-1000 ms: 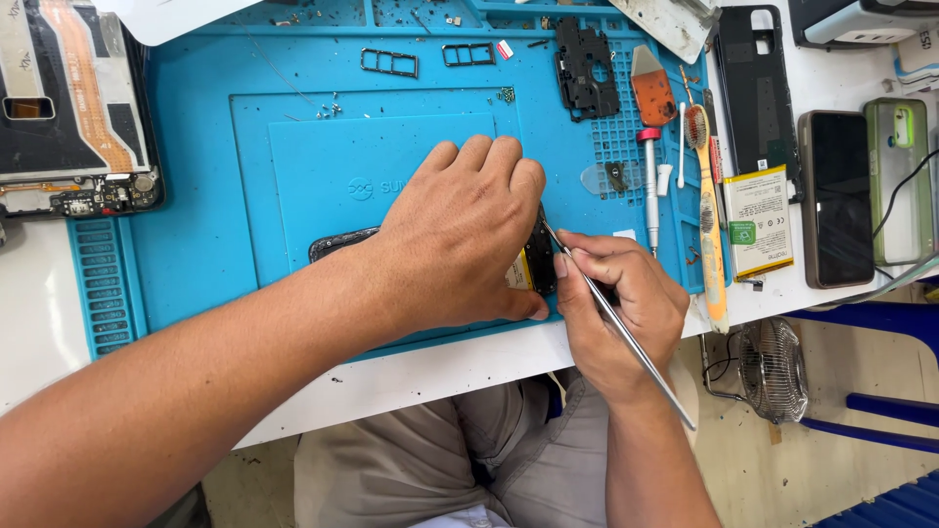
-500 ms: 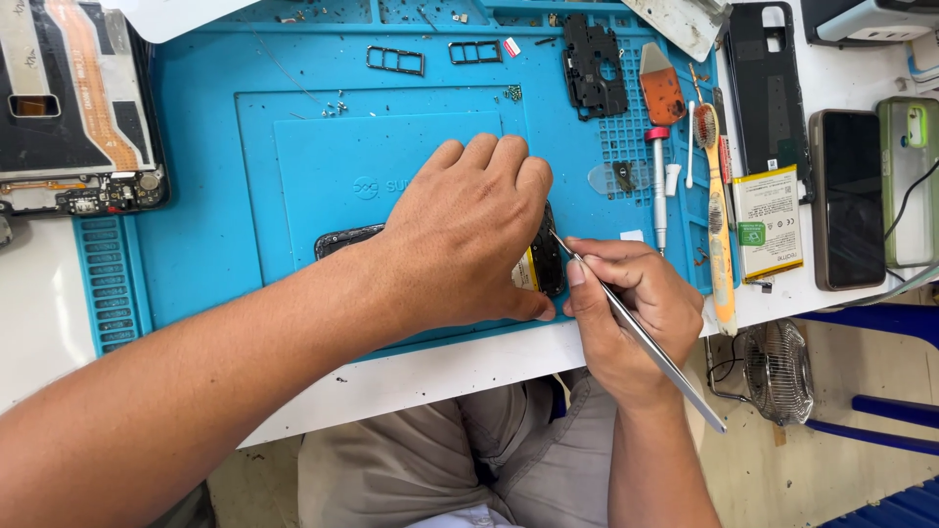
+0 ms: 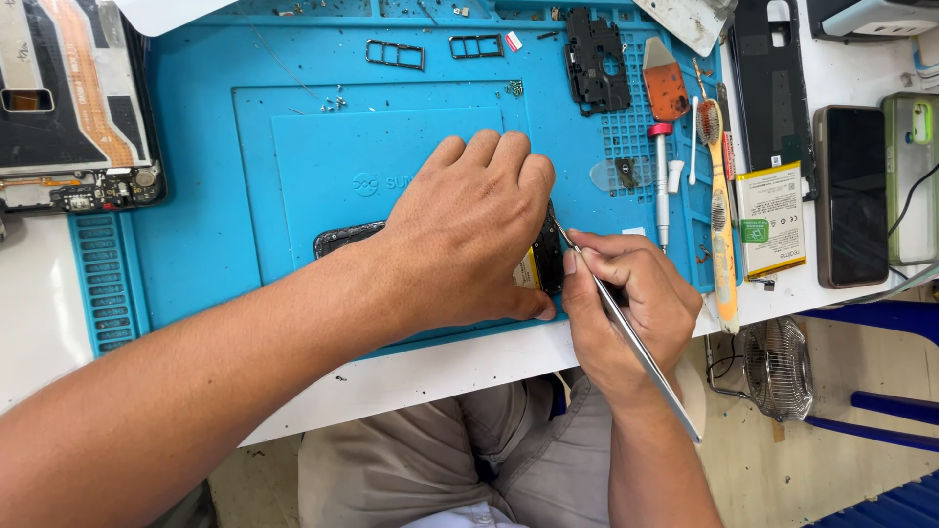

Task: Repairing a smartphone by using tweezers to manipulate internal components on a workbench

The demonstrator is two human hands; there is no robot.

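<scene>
Black opened phone (image 3: 344, 238) lies under the flat-pressing left hand (image 3: 468, 235); right hand (image 3: 626, 303) pinches tweezers (image 3: 626, 328) beside it.

Left hand (image 3: 468, 240) lies palm down, fingers together & slightly curled, thumb tucked along the near edge, forearm coming in diagonally from bottom left. Right hand (image 3: 626, 298) sits just beside it, fingers pinched in a pen-style grip, wrist bent, forearm coming straight up from below.

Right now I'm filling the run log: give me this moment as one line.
left hand: pressed flat on opened phone | right hand: holds tweezers, tip at phone's edge | surface: blue mat
</scene>
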